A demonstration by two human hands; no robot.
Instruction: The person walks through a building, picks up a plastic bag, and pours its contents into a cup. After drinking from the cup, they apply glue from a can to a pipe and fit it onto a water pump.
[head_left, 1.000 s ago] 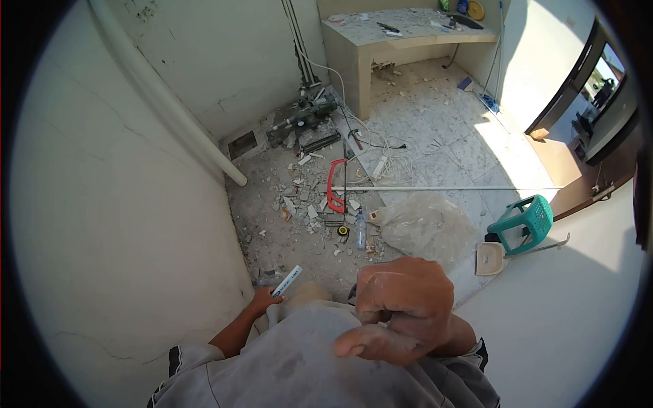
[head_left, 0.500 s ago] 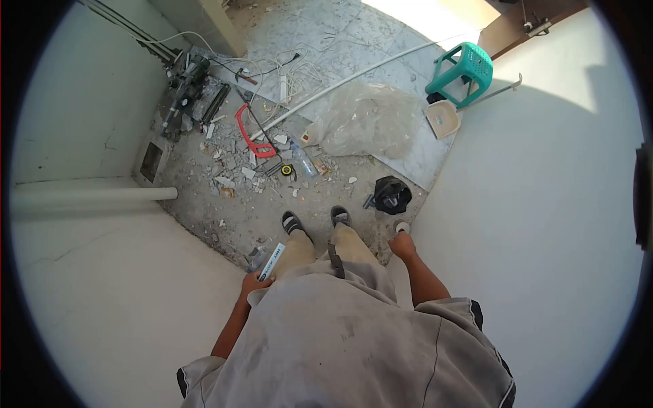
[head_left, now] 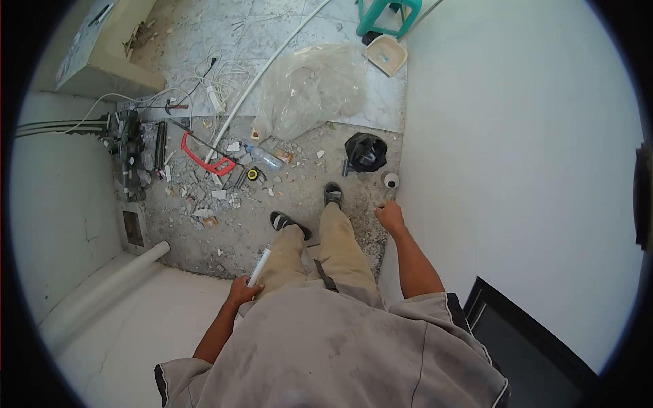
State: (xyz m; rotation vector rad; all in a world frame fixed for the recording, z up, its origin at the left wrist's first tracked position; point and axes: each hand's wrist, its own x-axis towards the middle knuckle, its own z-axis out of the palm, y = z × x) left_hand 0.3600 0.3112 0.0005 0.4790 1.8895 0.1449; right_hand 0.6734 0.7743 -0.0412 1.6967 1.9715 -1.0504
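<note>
My left hand [head_left: 243, 290] is closed round the lower end of a white strip [head_left: 259, 266], which points up beside my left thigh. Out to the right, my right hand [head_left: 390, 216] hangs near the white wall with its fingers curled; whether anything small is inside them is hidden. Just beyond that hand, a white round pipe end or cup [head_left: 390, 180] stands on the floor against the wall. A black bag [head_left: 366, 151] sits open a little further off, with a small grey piece [head_left: 345, 168] beside it.
Rubble covers the floor, with a red hacksaw [head_left: 221, 166], a yellow-black tape measure [head_left: 253, 174], a plastic bottle [head_left: 266, 158] and a long white pipe [head_left: 238, 103]. Beyond lie plastic sheeting [head_left: 309, 85], a dustpan [head_left: 386, 55] and a green stool [head_left: 401, 24]. A thick pipe [head_left: 146, 260] juts from the left wall.
The view has turned right, so a dark doorway now shows at lower right. My right hand has come away from the white round object. The strip stays in my left hand.
</note>
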